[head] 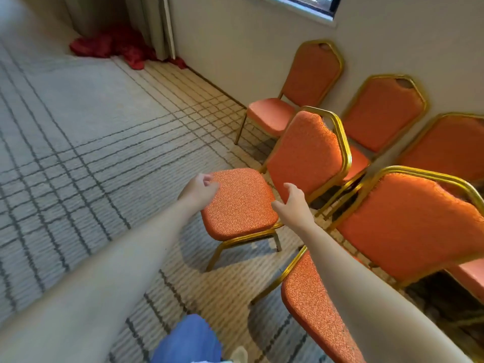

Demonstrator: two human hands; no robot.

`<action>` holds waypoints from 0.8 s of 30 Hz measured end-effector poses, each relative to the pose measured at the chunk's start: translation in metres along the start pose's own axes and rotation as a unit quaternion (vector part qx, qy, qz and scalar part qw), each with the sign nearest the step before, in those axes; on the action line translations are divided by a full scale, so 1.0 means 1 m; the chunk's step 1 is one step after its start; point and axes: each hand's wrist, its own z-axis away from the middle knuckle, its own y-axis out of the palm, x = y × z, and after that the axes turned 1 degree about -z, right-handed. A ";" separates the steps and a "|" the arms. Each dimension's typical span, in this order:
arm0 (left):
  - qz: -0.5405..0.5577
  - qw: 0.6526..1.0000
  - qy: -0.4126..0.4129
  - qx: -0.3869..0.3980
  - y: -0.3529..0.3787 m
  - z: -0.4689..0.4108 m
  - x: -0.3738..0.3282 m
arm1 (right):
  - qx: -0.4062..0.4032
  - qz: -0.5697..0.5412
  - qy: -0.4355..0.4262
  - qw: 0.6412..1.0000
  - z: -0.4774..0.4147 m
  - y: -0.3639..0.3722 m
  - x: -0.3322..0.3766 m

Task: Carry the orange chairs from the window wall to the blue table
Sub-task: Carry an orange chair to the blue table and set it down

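Several orange chairs with gold frames stand by the window wall. The middle chair (241,203) stands out from the row on the carpet, its backrest toward the wall. My left hand (200,188) hovers at the seat's left corner with fingers loosely curled, holding nothing. Just above the seat's right edge, by the base of the backrest, my right hand (292,201) is spread open. A nearer chair (408,226) stands to the right under my right forearm. Three more chairs (311,74) (382,113) (450,148) line the wall. The blue table is out of view.
Patterned grey and beige carpet (91,140) stretches to the left. A heap of red cloth (117,47) lies at the foot of a curtain (146,22) in the far corner. A window (301,3) sits above the chairs. My blue trouser leg (188,339) shows below.
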 end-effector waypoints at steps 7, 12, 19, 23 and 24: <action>0.025 0.998 -0.056 -0.029 0.021 -0.111 -0.004 | 0.033 0.008 0.021 0.999 -0.117 0.010 -0.006; 0.020 0.996 -0.082 -0.023 0.036 -0.186 -0.010 | 0.045 0.018 0.042 0.998 -0.182 0.008 -0.014; 0.023 0.990 -0.134 -0.036 0.061 -0.251 -0.017 | 0.088 0.026 0.055 0.994 -0.270 0.007 -0.019; 0.026 0.981 -0.182 -0.062 0.072 -0.283 -0.014 | 0.136 0.028 0.046 0.989 -0.328 0.020 -0.028; 0.027 0.977 -0.197 -0.072 0.076 -0.291 -0.011 | 0.149 0.029 0.050 0.987 -0.343 0.022 -0.032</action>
